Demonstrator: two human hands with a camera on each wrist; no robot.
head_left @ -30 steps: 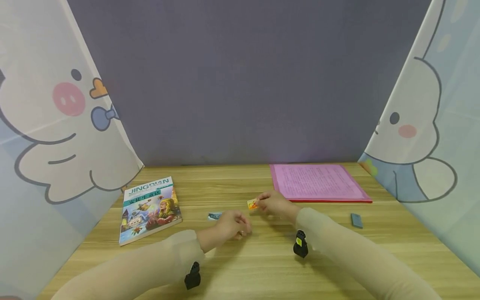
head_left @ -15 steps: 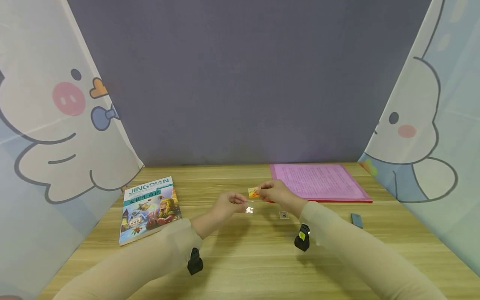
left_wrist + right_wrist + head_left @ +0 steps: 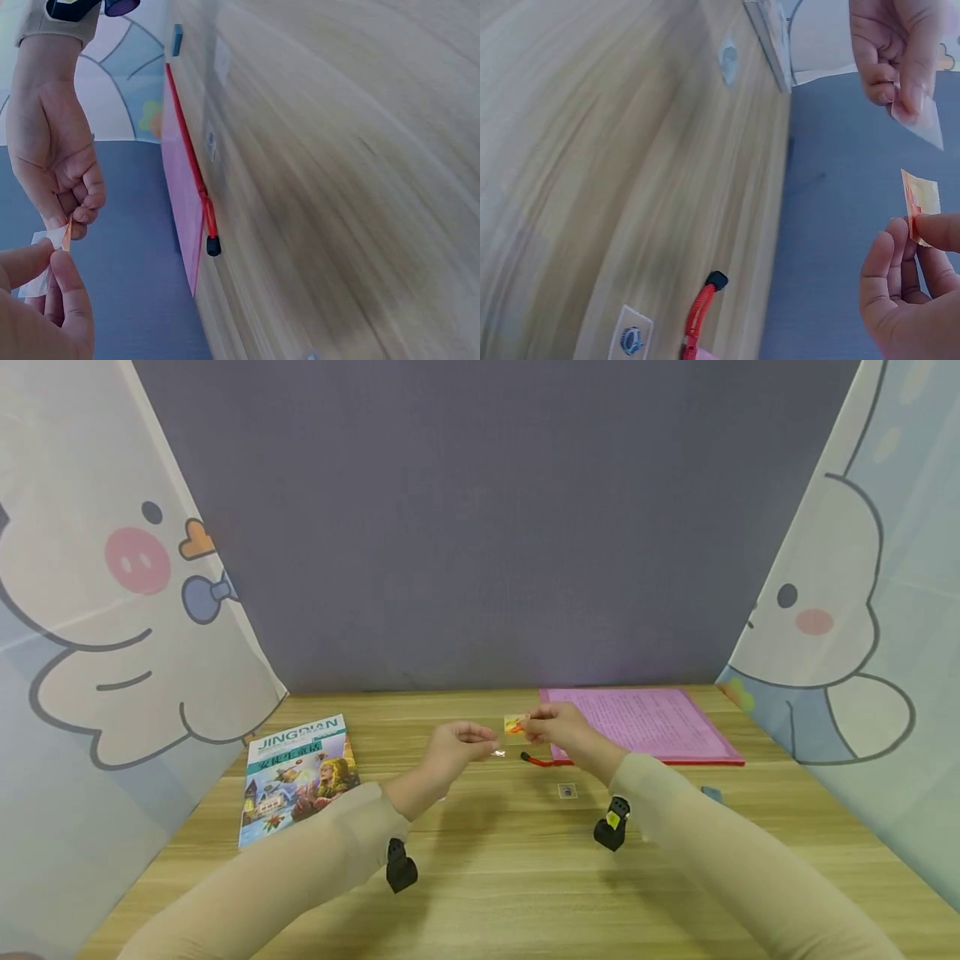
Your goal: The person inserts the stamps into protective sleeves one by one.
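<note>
Above the middle of the wooden tabletop (image 3: 480,893), both hands are raised and nearly meet. The right hand (image 3: 564,737) pinches a small orange card (image 3: 513,724) between thumb and forefinger, while the fingers of the left hand (image 3: 450,758) pinch a clear plastic sleeve (image 3: 924,124); the card is outside the sleeve, just beside it, not touching. Near the far right corner lies a pink folder (image 3: 637,724) holding a printed sheet, its red cord (image 3: 537,761) trailing onto the wood. A small square sticker (image 3: 567,791) lies flat below the right hand, and a storybook (image 3: 298,775) rests toward the left edge. Compared with a second ago, both hands have lifted off the tabletop and moved toward the far edge, the left one having picked up the sleeve.
</note>
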